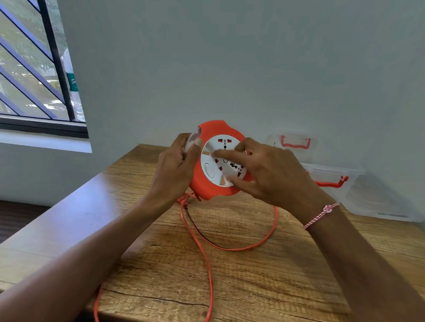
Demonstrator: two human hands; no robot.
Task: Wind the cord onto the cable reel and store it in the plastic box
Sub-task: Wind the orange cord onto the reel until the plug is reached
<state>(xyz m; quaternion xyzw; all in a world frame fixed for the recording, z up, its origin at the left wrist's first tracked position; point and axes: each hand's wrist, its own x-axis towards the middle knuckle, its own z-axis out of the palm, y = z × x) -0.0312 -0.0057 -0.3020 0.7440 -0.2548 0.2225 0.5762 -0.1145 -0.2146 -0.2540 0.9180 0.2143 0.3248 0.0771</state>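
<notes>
Reel (207, 180): light, rigid; left hand (174, 169) clasps its 9 o'clock rim.
Dial: right hand (267, 173) fingertips press white face.
Cord (202, 248): limp, slack, trailing toward 6 o'clock.

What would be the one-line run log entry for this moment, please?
left hand holds orange round cable reel | right hand on white socket face | orange cord loose on wooden table | clear plastic box open
</notes>
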